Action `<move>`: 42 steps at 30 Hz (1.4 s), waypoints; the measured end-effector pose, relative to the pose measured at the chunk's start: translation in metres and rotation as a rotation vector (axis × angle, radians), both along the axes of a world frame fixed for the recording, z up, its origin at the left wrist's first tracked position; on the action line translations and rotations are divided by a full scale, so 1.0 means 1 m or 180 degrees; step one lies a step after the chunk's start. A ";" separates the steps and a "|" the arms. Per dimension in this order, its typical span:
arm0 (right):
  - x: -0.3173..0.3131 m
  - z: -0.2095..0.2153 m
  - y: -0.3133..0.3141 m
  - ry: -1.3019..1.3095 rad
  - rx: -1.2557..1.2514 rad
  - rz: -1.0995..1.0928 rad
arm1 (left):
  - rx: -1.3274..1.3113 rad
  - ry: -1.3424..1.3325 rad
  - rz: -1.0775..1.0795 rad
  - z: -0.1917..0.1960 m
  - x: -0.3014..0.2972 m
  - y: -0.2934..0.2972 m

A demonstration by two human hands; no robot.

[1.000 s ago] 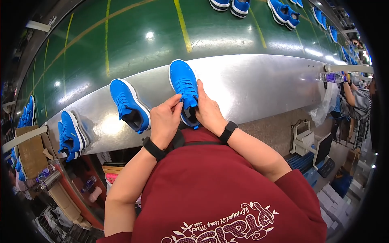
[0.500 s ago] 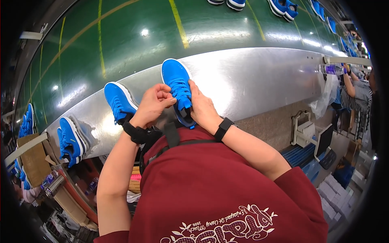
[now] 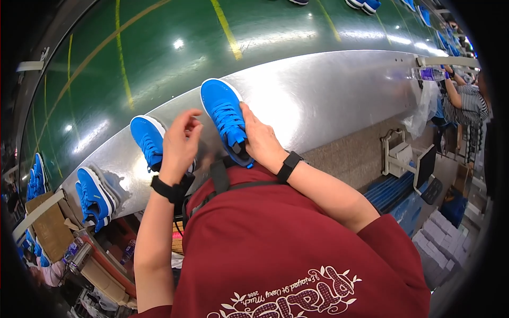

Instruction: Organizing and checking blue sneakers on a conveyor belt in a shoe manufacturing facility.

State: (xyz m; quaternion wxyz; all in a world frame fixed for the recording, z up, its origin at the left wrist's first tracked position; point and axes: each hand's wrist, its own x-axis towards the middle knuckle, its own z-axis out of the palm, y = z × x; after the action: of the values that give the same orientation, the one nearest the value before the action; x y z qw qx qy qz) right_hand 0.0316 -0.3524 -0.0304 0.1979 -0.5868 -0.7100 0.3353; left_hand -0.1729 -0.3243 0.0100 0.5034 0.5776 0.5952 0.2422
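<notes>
A blue sneaker [image 3: 222, 114] with a white sole rests on the shiny metal ledge in front of me, toe pointing away and blue laces threaded. My right hand [image 3: 261, 137] grips its right side, fingers along the upper near the laces. My left hand [image 3: 180, 143] is raised to the left of this shoe, apart from it, with thumb and fingers parted and nothing visible between them. Partly behind the left hand stands a second blue sneaker [image 3: 147, 135]. Farther left, more blue sneakers [image 3: 95, 193] sit close together at the ledge's edge.
The metal ledge [image 3: 344, 90] runs along a green surface [image 3: 164, 69] with yellow lines. Several more blue shoes [image 3: 363, 5] are on it at the far side. A cardboard piece [image 3: 50, 228] is at left. A bottle [image 3: 429, 74], a plastic bag [image 3: 421, 114] and another person [image 3: 466, 108] are at right.
My left hand has moved off the laces to the left, and its fingers have parted. My right hand keeps its grip on the sneaker, whose toe now tilts slightly more left.
</notes>
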 end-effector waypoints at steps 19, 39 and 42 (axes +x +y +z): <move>0.008 0.044 0.016 0.0835 -0.0449 -0.0412 | 0.1304 0.0979 -0.0385 -0.036 0.044 -0.025; 0.047 0.011 0.084 0.3037 -0.3372 0.0108 | 0.0627 0.0383 -0.0309 -0.039 0.042 -0.022; 0.048 0.010 0.084 0.3198 -0.3294 -0.0043 | 0.0630 0.0469 -0.0280 -0.035 0.047 -0.021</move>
State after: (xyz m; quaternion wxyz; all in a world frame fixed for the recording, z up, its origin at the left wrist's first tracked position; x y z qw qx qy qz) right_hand 0.0799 -0.2687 -0.0205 0.1992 -0.3846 -0.2797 0.8568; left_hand -0.1256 -0.3456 -0.0247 0.4089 0.6663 0.5779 0.2344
